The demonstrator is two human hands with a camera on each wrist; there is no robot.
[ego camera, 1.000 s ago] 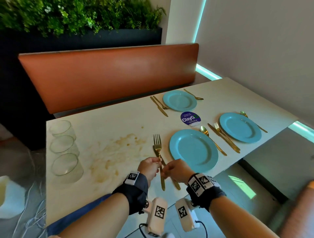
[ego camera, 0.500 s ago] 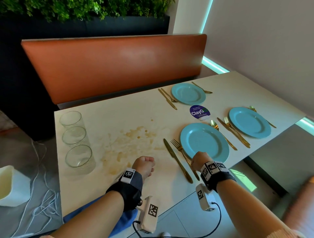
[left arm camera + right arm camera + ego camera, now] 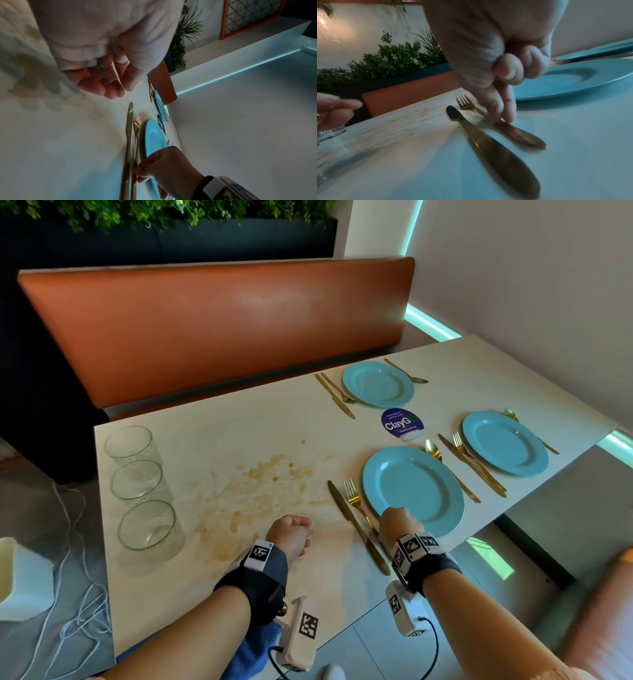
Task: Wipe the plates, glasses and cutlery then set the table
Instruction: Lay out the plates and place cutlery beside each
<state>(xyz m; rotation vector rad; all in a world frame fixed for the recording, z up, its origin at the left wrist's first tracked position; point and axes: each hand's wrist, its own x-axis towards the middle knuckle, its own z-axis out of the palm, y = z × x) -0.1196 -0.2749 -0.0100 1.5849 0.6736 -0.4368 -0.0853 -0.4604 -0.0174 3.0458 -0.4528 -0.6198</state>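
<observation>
A gold knife [image 3: 356,529] and a gold fork [image 3: 356,501] lie side by side left of the near blue plate [image 3: 412,489]. My right hand [image 3: 399,523] pinches the fork's handle [image 3: 518,134] between thumb and forefinger, its other fingers curled in; the fork lies flat on the table. The knife [image 3: 488,142] lies free beside it. My left hand [image 3: 289,534] rests as a fist on the table left of the knife, holding nothing [image 3: 102,83]. Two more blue plates [image 3: 378,383] [image 3: 505,441] have gold cutlery beside them.
Three clear glasses [image 3: 142,484] stand in a row at the table's left end. Brown stains [image 3: 260,491] mark the tabletop between glasses and plate. A blue cloth [image 3: 253,648] hangs under my left forearm. A purple sticker [image 3: 402,422] sits between the plates. An orange bench back [image 3: 219,330] runs behind.
A second ago both hands held the fork and knife at the table's near edge. The cutlery now lies left of the plate; my left hand has let go and drawn away left.
</observation>
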